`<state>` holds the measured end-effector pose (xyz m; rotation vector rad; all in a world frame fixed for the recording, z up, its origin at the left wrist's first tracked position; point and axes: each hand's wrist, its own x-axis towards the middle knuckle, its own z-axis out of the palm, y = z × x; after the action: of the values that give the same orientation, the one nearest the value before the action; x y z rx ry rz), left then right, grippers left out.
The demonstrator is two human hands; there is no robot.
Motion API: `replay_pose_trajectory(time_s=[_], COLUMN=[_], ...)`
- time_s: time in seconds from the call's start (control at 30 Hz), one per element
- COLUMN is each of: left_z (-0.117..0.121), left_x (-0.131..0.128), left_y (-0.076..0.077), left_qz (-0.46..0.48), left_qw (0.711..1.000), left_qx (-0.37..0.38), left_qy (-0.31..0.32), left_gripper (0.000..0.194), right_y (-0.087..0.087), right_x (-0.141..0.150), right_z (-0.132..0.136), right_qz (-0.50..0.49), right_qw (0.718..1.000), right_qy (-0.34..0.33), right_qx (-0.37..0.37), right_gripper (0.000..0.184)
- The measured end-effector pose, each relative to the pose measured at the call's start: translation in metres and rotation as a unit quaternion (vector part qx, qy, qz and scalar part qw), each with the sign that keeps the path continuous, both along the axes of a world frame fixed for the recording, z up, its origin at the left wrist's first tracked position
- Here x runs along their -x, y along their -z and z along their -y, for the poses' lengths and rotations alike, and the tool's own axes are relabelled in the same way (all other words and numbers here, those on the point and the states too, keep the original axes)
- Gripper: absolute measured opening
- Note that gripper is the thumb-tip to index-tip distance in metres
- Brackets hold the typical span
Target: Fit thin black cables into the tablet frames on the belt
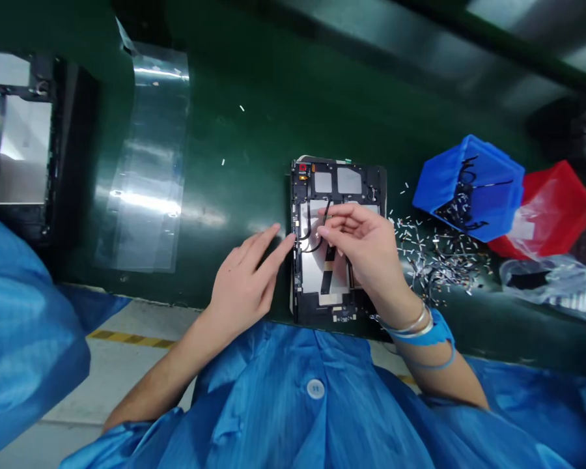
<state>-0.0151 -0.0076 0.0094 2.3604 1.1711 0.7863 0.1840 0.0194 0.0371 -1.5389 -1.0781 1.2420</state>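
Note:
An opened tablet housing (336, 189) lies flat on the green bench, with a black frame, metal plates and thin black cables across its middle. My right hand (359, 244) is over the housing, its fingers pinching a thin black cable (326, 218). My left hand (244, 280) rests at the housing's left edge, fingers spread, its fingertips against the frame beside a cable loop. The lower part of the housing's middle is partly hidden by my right hand.
A tilted blue bin (469, 189) holding black cables and a red bin (551, 208) stand to the right. Small loose parts (434, 254) are scattered beside the housing. A clear plastic sheet (146, 163) and another tablet frame (17, 137) lie to the left.

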Motion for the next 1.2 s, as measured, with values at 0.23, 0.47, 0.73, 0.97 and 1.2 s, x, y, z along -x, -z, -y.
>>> replay_pose_trajectory(time_s=[0.23,0.47,0.73,0.97,1.2], left_z=[-0.009,-0.011,-0.011,-0.01,-0.011], left_x=[0.002,0.002,0.011,0.008,0.005], left_y=[0.0,-0.011,0.003,0.004,0.002], left_qz=[-0.15,-0.22,-0.116,-0.14,-0.14], left_qw=[0.985,0.963,0.989,0.983,0.984], left_qx=[-0.085,-0.142,-0.085,-0.092,-0.081], left_qy=[0.027,0.064,0.046,0.079,0.078], left_gripper=[0.052,0.045,0.052,0.052,0.049], right_y=[-0.001,-0.002,0.006,0.005,-0.005], right_x=[-0.003,0.005,0.007,0.006,0.003], right_z=[-0.002,-0.003,-0.004,-0.007,0.001], right_qz=[-0.01,0.01,0.059,0.113,0.361], right_qw=[1.0,1.0,0.997,0.992,0.92], right_qy=[0.02,0.014,0.018,-0.008,-0.074], right_qx=[-0.004,0.006,-0.043,-0.05,-0.132], right_gripper=[0.019,0.018,0.016,0.014,0.02])
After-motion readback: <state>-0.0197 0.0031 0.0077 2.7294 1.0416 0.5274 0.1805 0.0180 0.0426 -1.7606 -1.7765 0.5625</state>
